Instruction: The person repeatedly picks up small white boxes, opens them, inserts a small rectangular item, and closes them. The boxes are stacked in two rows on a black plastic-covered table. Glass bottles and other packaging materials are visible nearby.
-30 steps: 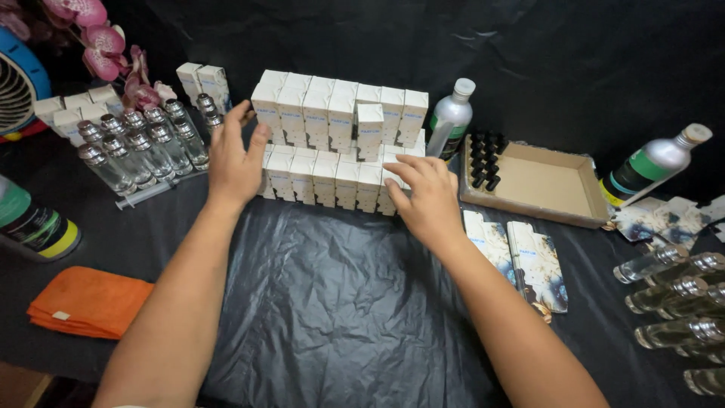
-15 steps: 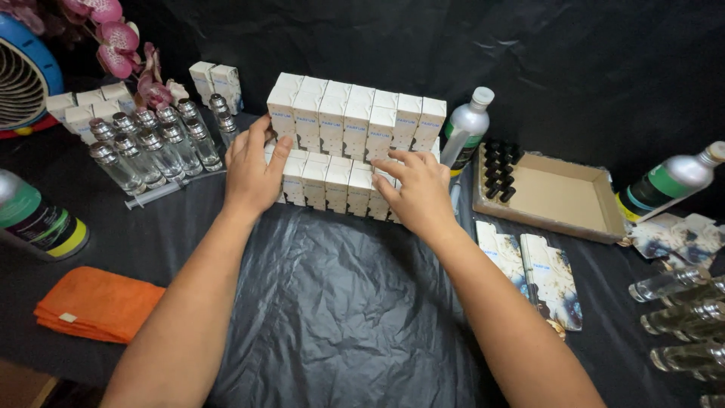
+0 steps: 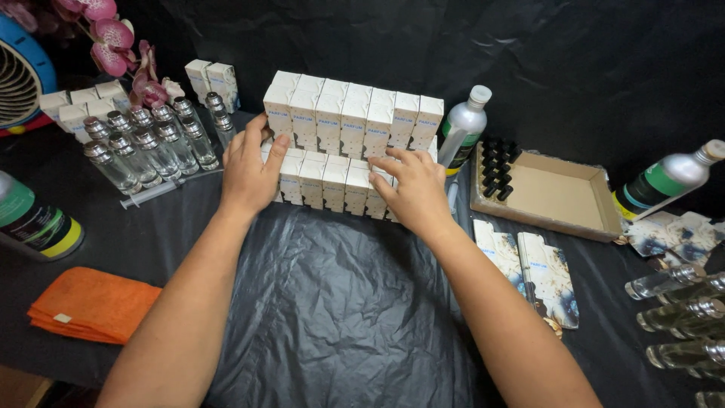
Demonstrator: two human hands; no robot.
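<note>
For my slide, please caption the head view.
Both hands press against stacked small white boxes on black sheeting.

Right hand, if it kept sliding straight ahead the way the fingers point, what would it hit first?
The right hand already rests its fingers on the front row of small white boxes. Going on up-left, it would likely meet the taller back row of white boxes; depth is unclear.
</note>
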